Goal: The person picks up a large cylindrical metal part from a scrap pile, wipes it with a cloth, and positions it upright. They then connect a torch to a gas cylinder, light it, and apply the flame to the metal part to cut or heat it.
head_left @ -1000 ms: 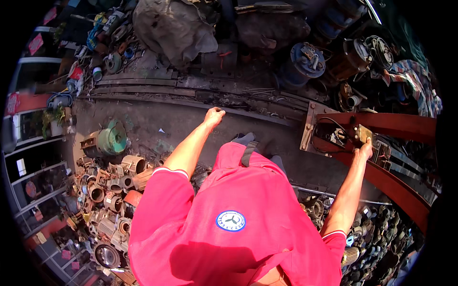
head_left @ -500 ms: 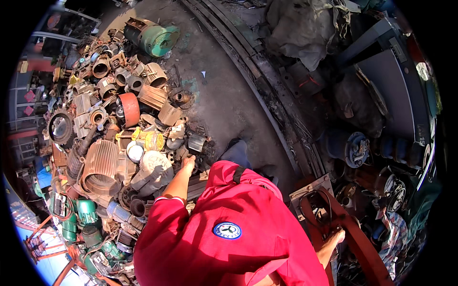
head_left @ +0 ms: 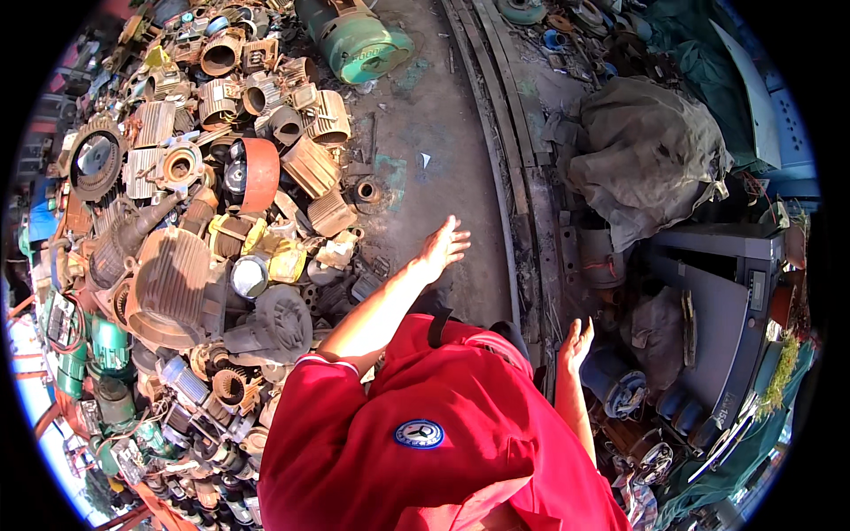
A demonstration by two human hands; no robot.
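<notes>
My left hand (head_left: 440, 250) reaches forward over the dark floor with its fingers spread and nothing in it. Closest to it are the pile's right edge and a small round rusty housing (head_left: 367, 189). Off to the right, my right hand (head_left: 577, 343) is raised, fingers apart, holding nothing; a dark blue motor (head_left: 620, 385) lies beside it. Left of my body, the scrap pile holds a large ribbed motor housing (head_left: 173, 274), a red curved part (head_left: 261, 175) and a yellow casing (head_left: 288, 258).
A big green motor (head_left: 363, 49) lies at the far end of the pile. Metal rails (head_left: 506, 168) run along the floor ahead. To their right are a grey cloth-covered heap (head_left: 646, 159) and a grey cabinet (head_left: 708, 323). Several green motors (head_left: 110, 343) sit at the left.
My left hand has come away from the pile's edge, forward and right, its fingers spreading. My right hand has risen forward from beside the red-brown metal frame. The view has shifted.
</notes>
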